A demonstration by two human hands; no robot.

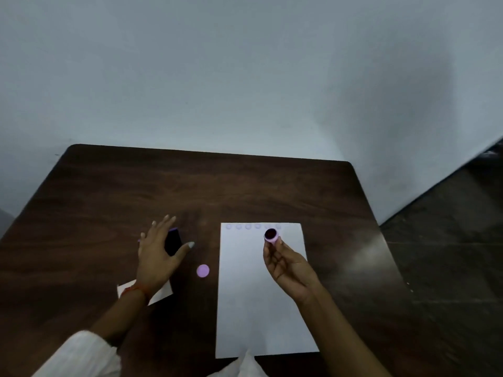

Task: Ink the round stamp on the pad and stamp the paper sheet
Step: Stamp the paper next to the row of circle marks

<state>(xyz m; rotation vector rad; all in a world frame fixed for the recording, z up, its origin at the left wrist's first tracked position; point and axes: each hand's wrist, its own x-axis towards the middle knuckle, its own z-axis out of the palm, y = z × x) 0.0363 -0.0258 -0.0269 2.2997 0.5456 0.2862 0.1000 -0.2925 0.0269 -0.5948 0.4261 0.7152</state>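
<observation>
A white paper sheet [261, 300] lies on the dark wooden table [109, 191], with several faint round stamp marks along its top edge. My right hand [285, 263] holds the small round pink stamp [271, 235] above the sheet's upper part, its dark inked face turned up toward me. The dark ink pad [173, 242] sits left of the sheet. Over it hovers my left hand [158, 251], fingers spread, partly covering it; whether it touches the pad I cannot tell. A pink round cap [202, 270] lies between pad and sheet.
A small white paper piece [160, 293] lies under my left wrist. The table's far edge meets a pale wall [245, 77]. A dark floor [449, 254] shows at the right beyond the table's edge.
</observation>
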